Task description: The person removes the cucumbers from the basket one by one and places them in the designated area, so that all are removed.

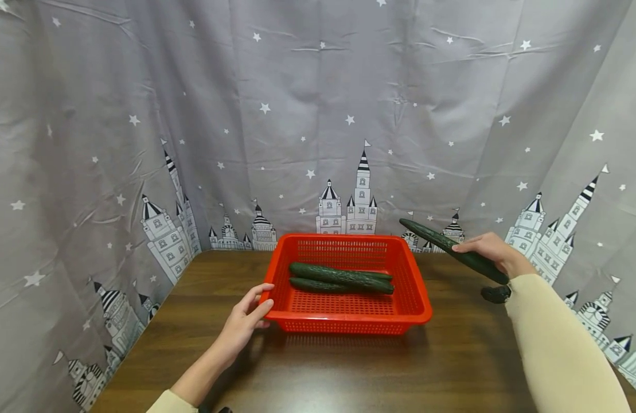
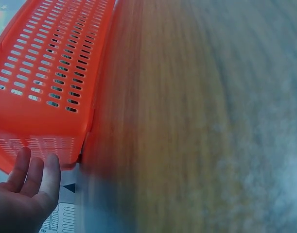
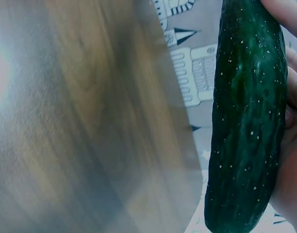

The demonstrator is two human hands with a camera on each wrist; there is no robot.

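In my right hand (image 1: 488,250), a dark green cucumber (image 1: 431,235); at my left hand (image 1: 245,312), a red basket (image 1: 348,317).
My right fingers are curled snugly round the cucumber, holding it slantwise beyond the basket's right end, its far tip pointing ahead and to the left. My left hand is only partly closed, thumb over the rim at the basket's left end and loosely bent fingers against the wall below. Between my hands, other cucumbers (image 1: 343,278) lie heaped in the basket, one across the top; I cannot tell their exact number. The wooden surface (image 1: 348,373) lies below both hands, and beyond them hangs a grey curtain (image 1: 297,74) printed with white stars (image 1: 264,108) and castles (image 1: 361,212).
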